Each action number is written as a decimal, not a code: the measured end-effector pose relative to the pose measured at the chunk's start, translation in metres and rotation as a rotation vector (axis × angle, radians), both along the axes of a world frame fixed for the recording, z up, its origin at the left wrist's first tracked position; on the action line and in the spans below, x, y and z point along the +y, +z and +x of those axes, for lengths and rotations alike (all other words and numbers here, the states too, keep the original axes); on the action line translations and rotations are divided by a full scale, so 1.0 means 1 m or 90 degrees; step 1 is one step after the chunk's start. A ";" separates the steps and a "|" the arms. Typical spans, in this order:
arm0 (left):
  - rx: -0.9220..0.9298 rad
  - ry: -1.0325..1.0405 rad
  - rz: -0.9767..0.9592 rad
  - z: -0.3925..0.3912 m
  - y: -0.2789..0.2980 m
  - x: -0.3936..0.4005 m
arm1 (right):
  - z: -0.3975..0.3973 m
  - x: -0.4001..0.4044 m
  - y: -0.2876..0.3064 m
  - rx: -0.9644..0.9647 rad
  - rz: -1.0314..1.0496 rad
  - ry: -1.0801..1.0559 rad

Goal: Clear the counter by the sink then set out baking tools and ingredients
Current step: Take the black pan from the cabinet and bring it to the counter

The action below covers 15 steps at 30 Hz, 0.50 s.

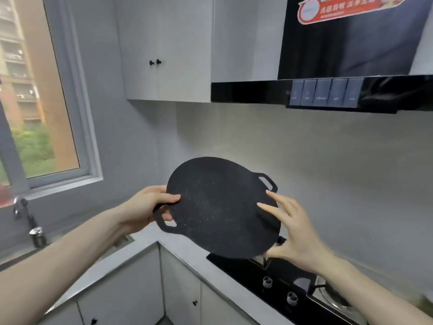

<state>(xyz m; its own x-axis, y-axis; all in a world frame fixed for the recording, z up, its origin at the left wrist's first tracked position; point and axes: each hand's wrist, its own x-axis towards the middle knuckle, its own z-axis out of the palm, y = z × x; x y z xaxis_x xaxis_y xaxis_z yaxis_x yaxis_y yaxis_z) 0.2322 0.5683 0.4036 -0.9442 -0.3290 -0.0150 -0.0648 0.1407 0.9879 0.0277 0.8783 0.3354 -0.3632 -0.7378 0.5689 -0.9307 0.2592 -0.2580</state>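
A round black speckled griddle pan [218,207] with a loop handle on each side is held up in the air, tilted toward me, above the corner of the grey counter [187,252]. My left hand [147,207] grips its left handle, thumb on the pan's face. My right hand [293,231] rests on the pan's right rim with fingers spread on its face and the thumb under its lower edge. The pan hides part of the hob behind it.
A black gas hob [276,277] with two knobs lies on the counter at the right, under a black range hood [328,90]. A faucet [32,226] and the sink stand at the left below the window [35,113]. Grey wall cabinets [164,55] hang above.
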 end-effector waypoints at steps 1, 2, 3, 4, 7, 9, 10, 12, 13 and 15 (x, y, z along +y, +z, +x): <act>-0.005 0.001 0.012 0.001 -0.015 -0.013 | -0.005 -0.011 -0.013 -0.053 0.007 0.006; -0.015 0.006 0.030 -0.001 -0.033 -0.031 | -0.012 -0.026 -0.027 -0.112 0.013 0.015; -0.030 0.015 0.047 -0.003 -0.049 -0.047 | -0.020 -0.040 -0.042 -0.173 0.018 0.015; -0.044 0.014 0.057 -0.005 -0.063 -0.060 | -0.026 -0.051 -0.056 -0.229 0.022 0.013; -0.100 0.020 0.093 -0.017 -0.103 -0.100 | -0.046 -0.090 -0.098 -0.407 0.041 -0.004; -0.122 0.039 0.140 -0.030 -0.134 -0.124 | -0.060 -0.120 -0.124 -0.540 0.060 -0.014; -0.130 0.049 0.153 -0.035 -0.146 -0.134 | -0.067 -0.133 -0.134 -0.594 0.067 -0.012; -0.141 0.070 0.168 -0.044 -0.170 -0.148 | -0.081 -0.160 -0.154 -0.674 0.074 -0.015; -0.147 0.080 0.188 -0.048 -0.182 -0.157 | -0.089 -0.172 -0.166 -0.707 0.076 -0.019; -0.164 0.115 0.213 -0.052 -0.201 -0.171 | -0.103 -0.196 -0.187 -0.797 0.074 -0.057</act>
